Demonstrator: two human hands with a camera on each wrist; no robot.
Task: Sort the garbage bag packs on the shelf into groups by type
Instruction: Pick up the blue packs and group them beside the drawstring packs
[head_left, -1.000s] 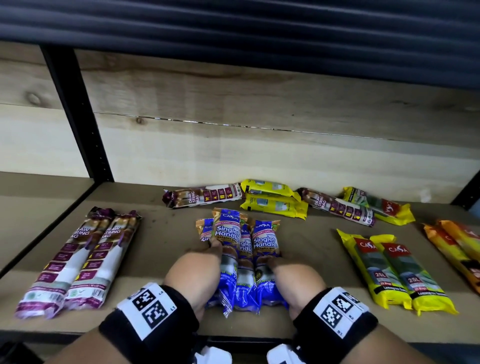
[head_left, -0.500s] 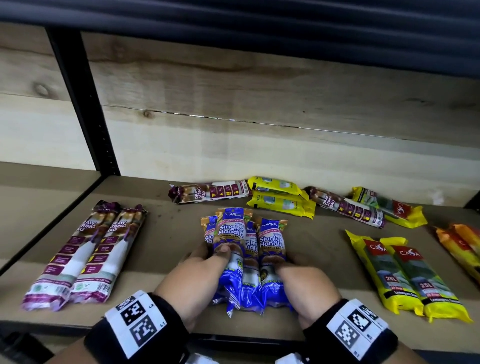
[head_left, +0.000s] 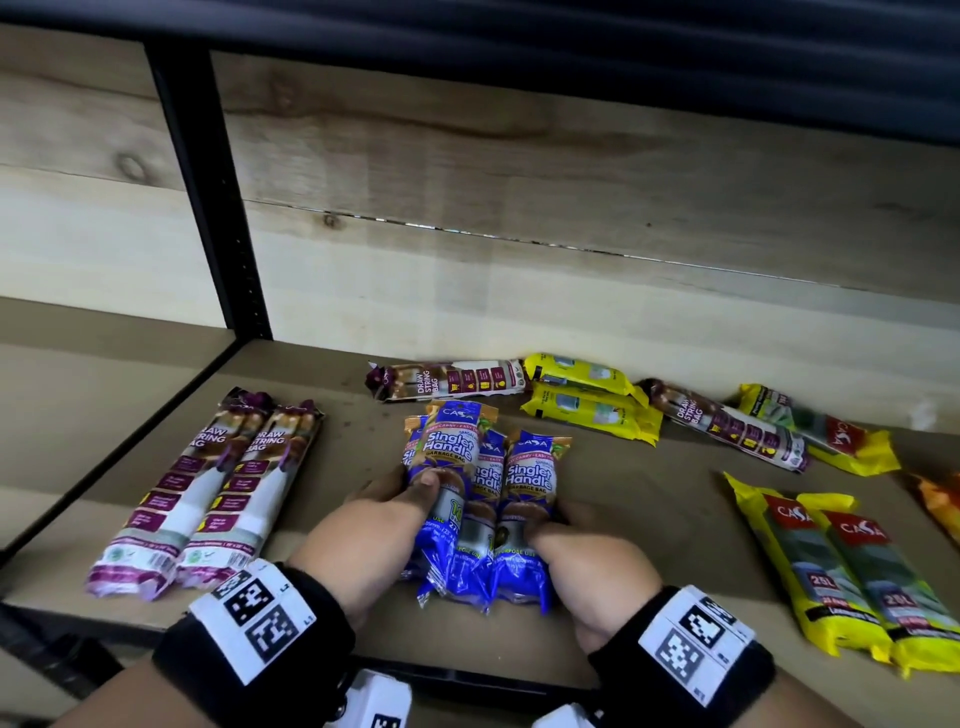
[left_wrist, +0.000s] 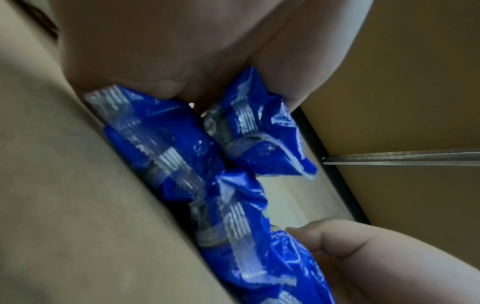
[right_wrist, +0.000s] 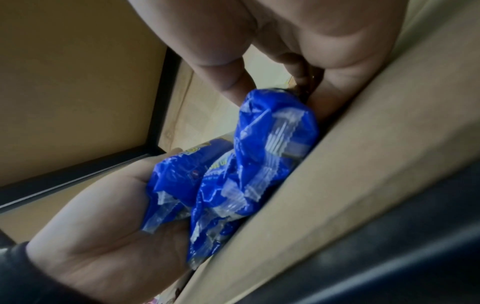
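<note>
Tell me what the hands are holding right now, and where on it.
Both hands grip the bundle of blue packs around its middle: left hand on the left side, right hand on the right.

Our head view looks forward and down onto shelf (head_left: 649, 499) from close above both wrists. Our wrist views sit low against shelf board, each facing along its hand, very near blue packs (left_wrist: 182, 148). All three share those packs.

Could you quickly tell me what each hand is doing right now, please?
Left hand: grips the blue garbage bag packs from their left side.
Right hand: grips the same packs from the right.
</note>
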